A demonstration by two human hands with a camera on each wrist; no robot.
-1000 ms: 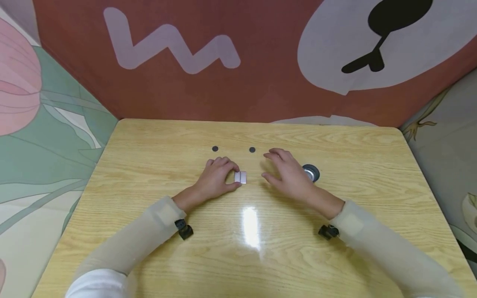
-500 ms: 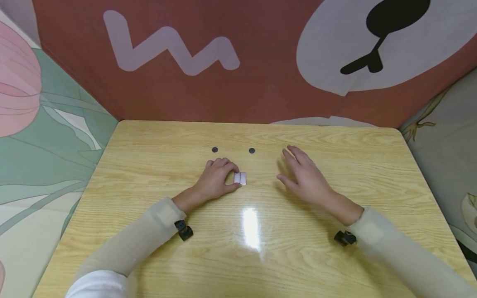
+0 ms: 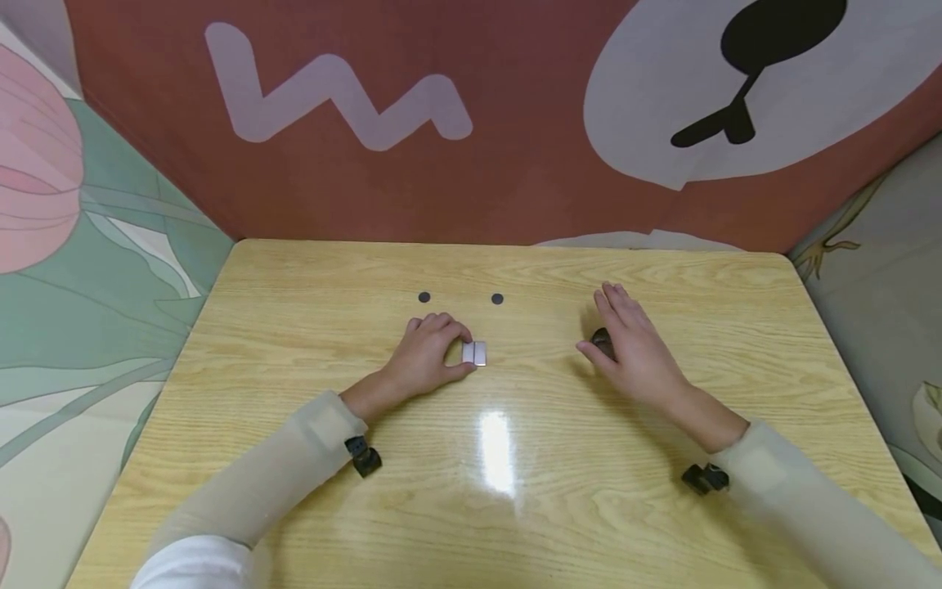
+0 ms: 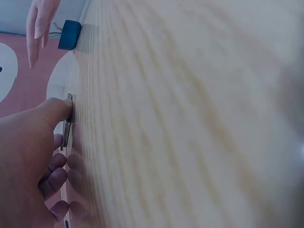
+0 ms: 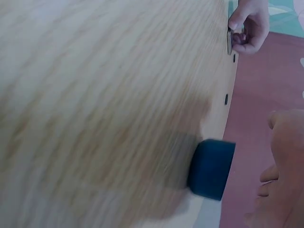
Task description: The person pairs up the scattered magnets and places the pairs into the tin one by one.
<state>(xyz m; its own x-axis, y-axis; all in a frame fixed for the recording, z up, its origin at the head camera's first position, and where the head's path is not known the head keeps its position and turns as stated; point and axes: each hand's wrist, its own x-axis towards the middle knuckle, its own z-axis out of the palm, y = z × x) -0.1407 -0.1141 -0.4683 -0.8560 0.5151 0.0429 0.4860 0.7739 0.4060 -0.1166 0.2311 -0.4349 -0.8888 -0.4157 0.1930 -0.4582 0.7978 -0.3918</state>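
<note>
The left hand (image 3: 430, 353) rests on the bench (image 3: 515, 507), its curled fingers and thumb pinching 2 small silver plates (image 3: 474, 352) that lie side by side at its fingertips; pinched so near their edges, they could slip apart or skid on the glossy wood. Right of them, the right hand (image 3: 636, 348) hovers with straight, empty fingers over a dark blue cap (image 3: 601, 339), and lowering blind could nudge it away. Farther back sit 2 black dots (image 3: 423, 297).

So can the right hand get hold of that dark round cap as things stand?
Probably yes: the right hand hovers over the dark round cap, fingers straight, nothing between them.
</note>
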